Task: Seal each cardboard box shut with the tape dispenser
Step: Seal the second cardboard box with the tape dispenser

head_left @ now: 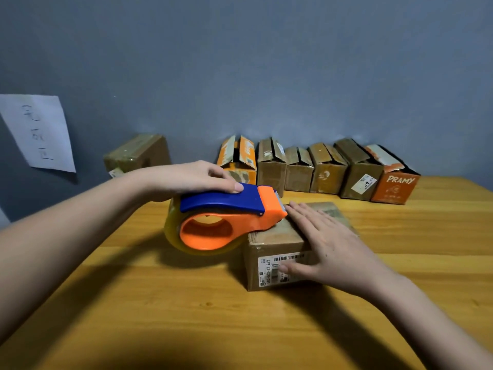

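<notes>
Head view of a wooden table (160,303) set against a blue-grey wall (240,62). The left hand (192,178) grips the tape dispenser (226,217) from above, its fingers curled over the blue top plate and the thumb tip lying flat near the plate's right end; the orange body and the roll of clear tape (173,236) hang below, to the left of the box being worked. The dispenser's toothed front edge meets the far-left top edge of the near cardboard box (274,252), which stands at centre on the table with a white barcode label (272,271) on its near face. The right hand (320,244) lies flat on top of this box, fingers straight and slightly spread (fingertips just beside the dispenser's cutter), with the thumb reaching down over the near face onto the label; it grasps nothing. Along the far edge, against the wall, stands a row of 6 boxes (320,169) with their top flaps ajar, the rightmost one orange and printed "PRAMY" (394,188). Well apart to the left of the row sits 1 box with a glossy top (138,153). A white sheet of paper (40,132) with handwriting is fixed to the wall at far left.
</notes>
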